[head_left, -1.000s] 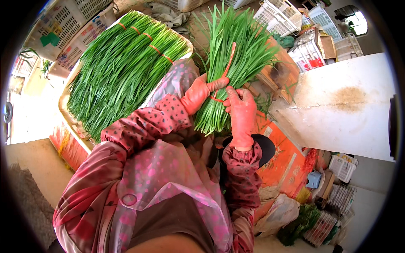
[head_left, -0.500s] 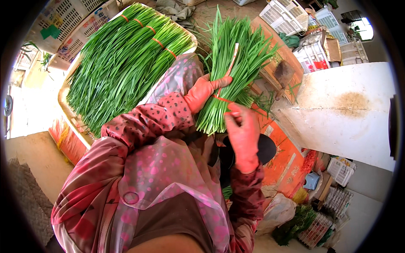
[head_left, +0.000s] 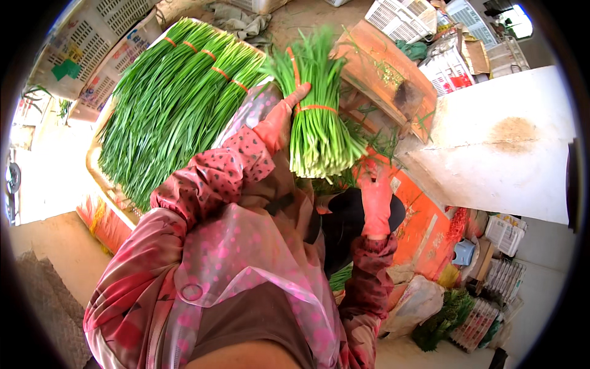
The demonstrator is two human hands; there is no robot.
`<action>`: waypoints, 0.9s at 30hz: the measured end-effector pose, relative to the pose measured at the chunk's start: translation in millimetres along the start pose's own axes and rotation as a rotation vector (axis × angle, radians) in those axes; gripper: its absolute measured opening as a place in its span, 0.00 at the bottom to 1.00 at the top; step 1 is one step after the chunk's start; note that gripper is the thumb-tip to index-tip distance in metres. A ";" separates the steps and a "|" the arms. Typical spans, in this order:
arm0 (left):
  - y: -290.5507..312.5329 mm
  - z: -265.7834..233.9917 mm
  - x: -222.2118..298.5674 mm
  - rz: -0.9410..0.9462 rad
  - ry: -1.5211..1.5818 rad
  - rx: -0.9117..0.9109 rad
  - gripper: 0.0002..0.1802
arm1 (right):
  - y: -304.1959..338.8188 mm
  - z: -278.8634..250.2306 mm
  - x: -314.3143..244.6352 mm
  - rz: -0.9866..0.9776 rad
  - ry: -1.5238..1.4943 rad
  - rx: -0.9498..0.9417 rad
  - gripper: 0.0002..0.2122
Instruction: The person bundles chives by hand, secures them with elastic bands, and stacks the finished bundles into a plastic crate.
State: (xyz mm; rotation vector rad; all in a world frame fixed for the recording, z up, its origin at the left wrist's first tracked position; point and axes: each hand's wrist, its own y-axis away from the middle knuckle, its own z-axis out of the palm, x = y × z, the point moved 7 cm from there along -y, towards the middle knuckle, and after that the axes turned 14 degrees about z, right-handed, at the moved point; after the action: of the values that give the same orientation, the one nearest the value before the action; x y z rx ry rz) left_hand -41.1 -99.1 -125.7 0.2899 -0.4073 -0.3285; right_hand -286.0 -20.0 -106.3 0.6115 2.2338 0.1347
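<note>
My left hand, in a pink-orange rubber glove, is closed around a bunch of garlic chives. Its pale stem ends point down toward me, and its green leaf tips fan away, blurred. An orange tie circles the stems, and a loose strip runs up the leaves beside my thumb. My gloved right hand is apart from the bunch, just right of the stem ends. Its fingers are curled together; whether something thin is between them is unclear. Several tied chive bunches lie in a pale tray at left.
A wooden stand with chive scraps is beyond the bunch. A stained white panel rises at right. Plastic crates are stacked at the back, with more crates at lower right. An orange sheet lies beside my right arm.
The bunch has tilted more upright in my left hand, its stem ends now facing me. My right hand has drawn away from the tie, down and to the right.
</note>
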 end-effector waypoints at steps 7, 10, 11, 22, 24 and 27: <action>-60.4 13.0 -6.6 0.040 0.422 -0.421 0.33 | 35.7 6.3 -91.2 -0.120 -0.676 -0.261 0.26; -40.8 40.1 -10.2 -0.126 0.523 -0.547 0.32 | 40.7 7.1 -104.5 -0.068 -0.648 -0.177 0.17; -43.8 26.5 -4.3 -0.106 0.447 -0.536 0.33 | 47.2 8.2 -111.1 -0.072 -0.685 -0.223 0.15; -60.6 7.6 -7.3 0.020 0.550 -0.484 0.25 | 68.2 -19.6 -95.4 -0.195 -0.682 -0.018 0.15; -62.2 8.5 -10.3 0.038 0.457 -0.408 0.26 | 69.5 -10.3 -107.4 -0.339 -0.690 -0.024 0.17; -58.5 20.3 -16.9 0.031 0.230 -0.252 0.27 | 57.0 4.8 -100.6 -0.360 -0.673 -0.043 0.10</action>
State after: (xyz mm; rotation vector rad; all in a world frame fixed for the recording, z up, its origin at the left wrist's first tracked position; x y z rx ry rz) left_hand -79.2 -150.1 -133.4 0.0734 -0.1408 -0.3089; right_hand -203.8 -17.6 -24.9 0.1761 1.6400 -0.1832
